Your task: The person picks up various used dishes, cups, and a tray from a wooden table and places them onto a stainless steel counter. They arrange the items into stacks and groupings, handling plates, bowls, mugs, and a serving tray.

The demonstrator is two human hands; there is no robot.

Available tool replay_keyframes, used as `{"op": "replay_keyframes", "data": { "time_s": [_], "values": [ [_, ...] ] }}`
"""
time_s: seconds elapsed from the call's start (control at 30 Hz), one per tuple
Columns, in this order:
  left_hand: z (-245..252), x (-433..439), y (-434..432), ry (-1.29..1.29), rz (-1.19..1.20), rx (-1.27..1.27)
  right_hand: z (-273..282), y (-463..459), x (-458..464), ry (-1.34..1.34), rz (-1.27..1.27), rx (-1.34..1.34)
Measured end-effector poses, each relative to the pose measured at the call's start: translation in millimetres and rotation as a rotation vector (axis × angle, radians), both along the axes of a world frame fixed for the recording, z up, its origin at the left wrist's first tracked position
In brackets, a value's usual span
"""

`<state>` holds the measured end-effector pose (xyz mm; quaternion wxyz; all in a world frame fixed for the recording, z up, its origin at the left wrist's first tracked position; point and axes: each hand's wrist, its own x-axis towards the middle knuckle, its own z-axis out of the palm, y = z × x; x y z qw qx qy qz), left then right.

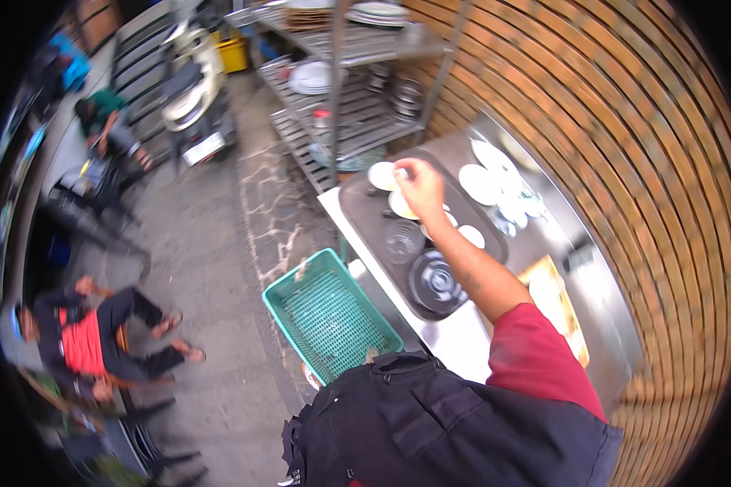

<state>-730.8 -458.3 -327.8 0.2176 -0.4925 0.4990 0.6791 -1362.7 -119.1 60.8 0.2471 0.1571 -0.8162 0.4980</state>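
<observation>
My right hand (422, 187) reaches over a dark serving tray (356, 210), its thumb and fingertips at the rim of a small white dish (382, 176). Blur hides whether the fingers grip the dish. Just below the hand lies another small white dish (402, 205). Farther down the tray are a clear glass dish (404, 241), a black round plate or lid (437, 282) and a white dish (471, 236) beyond my forearm. White plates (479, 184) and clear glassware (513, 213) stand to the right of the tray. My left hand is out of view.
A green plastic basket (332, 316) is beside the counter (457, 344). A metal shelf rack (365, 58) with plates stands behind the tray. A yellowish tray (575, 325) lies at right, near a brick wall (639, 152). Two people sit at left; a scooter (195, 97) is parked beyond.
</observation>
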Motion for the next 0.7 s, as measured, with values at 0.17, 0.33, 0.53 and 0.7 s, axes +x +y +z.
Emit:
{"op": "replay_keyframes", "data": {
  "time_s": [0.17,0.33,0.53,0.7],
  "values": [
    [29,-96,-47,-0.003,-0.259,-0.009,33,89,182,-0.450,0.586,0.307],
    [58,-198,-89,-0.030,-0.375,-0.121,31,207,253,-0.742,0.400,0.294],
    [134,-334,-54,0.069,-0.491,-0.246,16,303,316,-0.795,-0.032,0.433],
    [230,-386,40,0.077,-0.964,0.006,6,335,335,-0.672,-0.465,0.146]
  ]
}}
